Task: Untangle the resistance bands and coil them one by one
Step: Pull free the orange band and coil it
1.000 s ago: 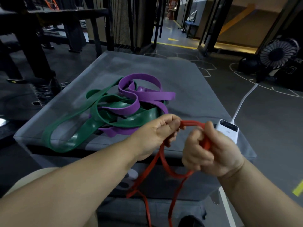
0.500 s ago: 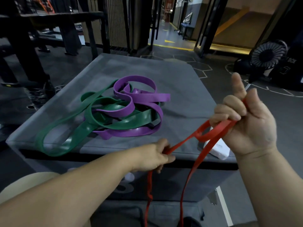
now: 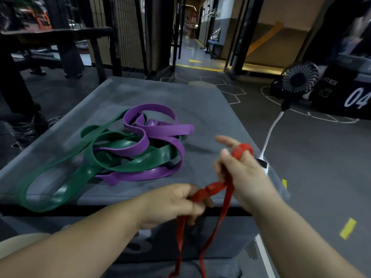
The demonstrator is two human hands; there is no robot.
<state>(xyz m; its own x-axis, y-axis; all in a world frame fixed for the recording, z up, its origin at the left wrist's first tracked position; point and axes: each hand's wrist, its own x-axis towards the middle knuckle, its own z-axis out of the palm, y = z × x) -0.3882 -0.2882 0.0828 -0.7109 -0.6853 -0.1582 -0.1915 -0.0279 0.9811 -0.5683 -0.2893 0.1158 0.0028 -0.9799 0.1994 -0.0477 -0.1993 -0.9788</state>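
At the near edge of the bench, the red band is gripped in two places

The left hand pinches the red band between curled fingers and thumb, just over the bench's near edge. The right hand, a little farther and to the right, has the band looped over its raised fingers, with the lower fingers clenched on it. A short stretch runs between the hands, and two strands hang down in front of the bench. The green band and purple band lie tangled together on the bench's left half, apart from both hands. A white power bank sits at the right edge, its cable leading to a fan on the floor.
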